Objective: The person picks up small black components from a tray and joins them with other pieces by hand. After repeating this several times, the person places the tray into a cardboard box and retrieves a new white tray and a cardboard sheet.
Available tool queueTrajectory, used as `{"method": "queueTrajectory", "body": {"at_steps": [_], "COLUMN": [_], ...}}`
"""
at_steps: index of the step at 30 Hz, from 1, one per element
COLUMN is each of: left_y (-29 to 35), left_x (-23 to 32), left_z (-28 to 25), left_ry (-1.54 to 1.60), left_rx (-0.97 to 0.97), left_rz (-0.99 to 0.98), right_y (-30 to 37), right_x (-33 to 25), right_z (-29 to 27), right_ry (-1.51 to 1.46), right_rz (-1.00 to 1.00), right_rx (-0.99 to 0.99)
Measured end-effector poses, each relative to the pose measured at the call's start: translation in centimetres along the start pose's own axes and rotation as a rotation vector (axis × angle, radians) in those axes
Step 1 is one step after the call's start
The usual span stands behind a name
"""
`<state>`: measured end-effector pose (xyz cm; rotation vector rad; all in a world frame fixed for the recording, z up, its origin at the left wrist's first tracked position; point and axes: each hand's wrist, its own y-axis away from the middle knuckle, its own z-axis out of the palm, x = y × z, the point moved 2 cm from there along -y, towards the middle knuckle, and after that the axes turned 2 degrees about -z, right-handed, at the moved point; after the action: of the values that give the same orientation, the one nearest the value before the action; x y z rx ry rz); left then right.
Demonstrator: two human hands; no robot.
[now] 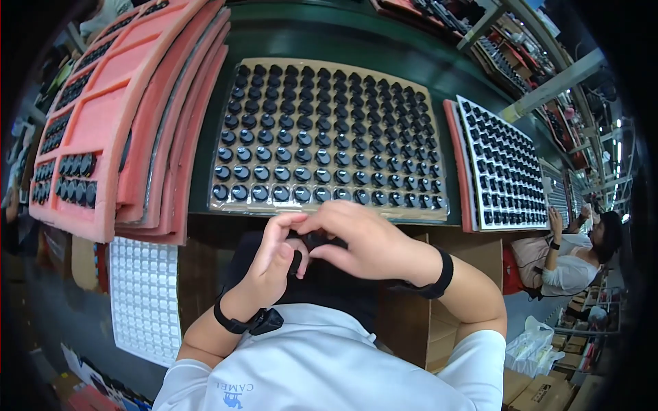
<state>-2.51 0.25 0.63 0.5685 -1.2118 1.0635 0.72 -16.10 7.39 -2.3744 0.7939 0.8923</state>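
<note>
My left hand (269,264) is closed, its curled fingers around a small black rounded part (295,262). Curving in from the other side, my right hand (367,241) meets the left fingertips. Its thumb and fingers close on something dark that I cannot make out. Both hands are over my lap at the near edge of a clear plastic tray (329,206). Rows of small black round parts (302,155) fill that tray, which lies on a brown sheet on the dark green bench.
Pink foam trays (116,116) with black parts are stacked at left. A white tray (490,222) of similar parts lies on pink foam at right. Below left is a white compartment tray (145,294). A co-worker (572,260) sits at far right, near a cardboard box (473,257).
</note>
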Motion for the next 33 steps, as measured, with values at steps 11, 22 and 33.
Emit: {"method": "queueTrajectory", "body": {"at_steps": [11, 22, 33], "left_y": [-1.6, -4.0, -4.6], "left_x": [-1.4, -2.8, -0.6], "left_z": [-3.3, -4.7, -1.5], "left_ry": [0.013, -0.002, -0.393], "left_rx": [0.038, 0.034, 0.018], "left_rz": [-0.112, -0.193, 0.113], "right_y": [4.6, 6.0, 1.1], "right_x": [18.8, 26.6, 5.9], "right_z": [-16.9, -20.4, -6.6], "right_ry": [0.463, 0.68, 0.108], "right_rz": [0.686, 0.825, 0.365], "right_rx": [0.451, 0.388, 0.301]}}
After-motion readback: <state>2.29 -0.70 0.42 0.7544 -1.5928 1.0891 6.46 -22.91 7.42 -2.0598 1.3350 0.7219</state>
